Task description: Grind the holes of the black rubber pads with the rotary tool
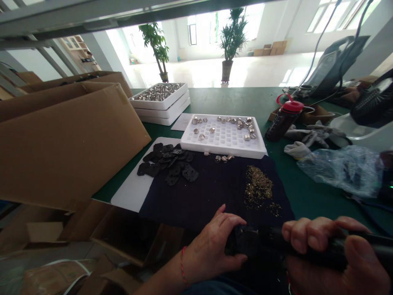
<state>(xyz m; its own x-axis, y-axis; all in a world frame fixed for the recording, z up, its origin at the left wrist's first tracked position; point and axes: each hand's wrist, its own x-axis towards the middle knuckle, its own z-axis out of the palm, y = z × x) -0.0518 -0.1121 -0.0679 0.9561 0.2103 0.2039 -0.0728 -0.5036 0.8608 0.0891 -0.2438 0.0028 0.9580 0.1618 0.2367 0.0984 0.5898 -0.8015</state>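
Can't read any text, label, brand, number or sign in this view. Closest is the dark bottle (283, 123) with the red lid on the bench (211, 98): pale scale-like marks on its side, too small and soft to make out any figures. Black tool (274, 237) in the right hand (331, 274): nothing legible, barrel dark and partly covered by fingers. Big cardboard box (70, 143): no legible print on the side facing us. Strapped carton (55, 276), lower left: surface too blurred to tell.

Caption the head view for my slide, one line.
Left hand holding a dark part, right hand gripping a black cylindrical tool, small brassy pieces beyond.
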